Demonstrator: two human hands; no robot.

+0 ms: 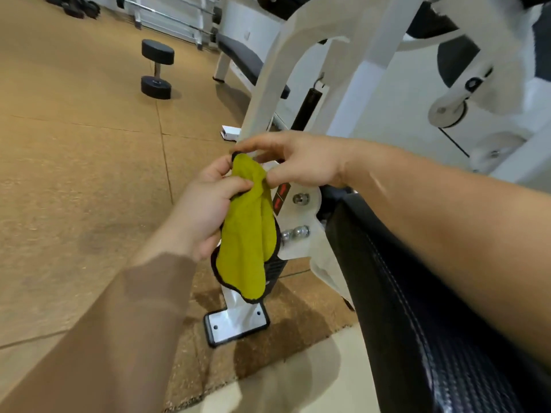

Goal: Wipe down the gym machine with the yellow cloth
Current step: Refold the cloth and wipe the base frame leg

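yellow cloth [249, 231] gripped by left hand [205, 210], right hand [298, 162] pinching top.

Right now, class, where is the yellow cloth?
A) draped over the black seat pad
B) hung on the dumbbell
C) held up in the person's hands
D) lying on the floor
C: the left hand grips the yellow cloth, the right hand touches its top, and its lower end hangs free.
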